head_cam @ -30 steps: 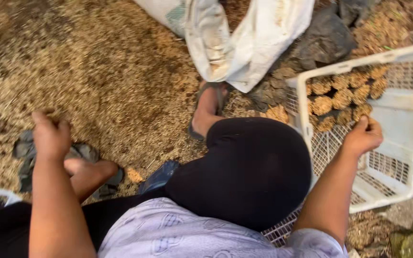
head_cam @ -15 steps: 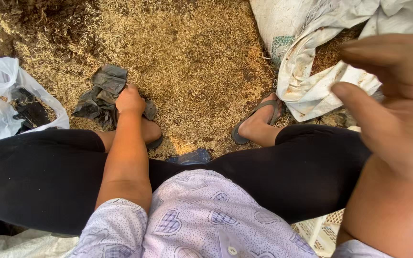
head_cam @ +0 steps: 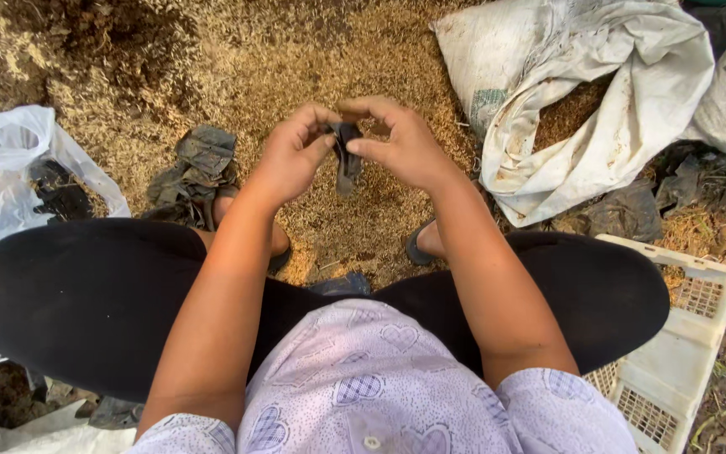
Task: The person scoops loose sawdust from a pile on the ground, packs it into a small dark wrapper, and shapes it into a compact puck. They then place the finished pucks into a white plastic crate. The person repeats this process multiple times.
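My left hand and my right hand meet in front of me over the husk-strewn ground. Both pinch a small dark plastic bag that hangs limp between the fingertips. I sit low with my knees spread wide in black trousers. A heap of similar dark crumpled bags lies on the ground just left of my left hand, by my left foot.
A white sack half full of husk lies open at the upper right. A white plastic crate stands by my right knee. A clear plastic bag with dark pieces inside sits at the left. Husk covers the ground.
My left hand has lifted off the heap of dark bags with one. My right hand has come in from the right, and both now hold that bag.
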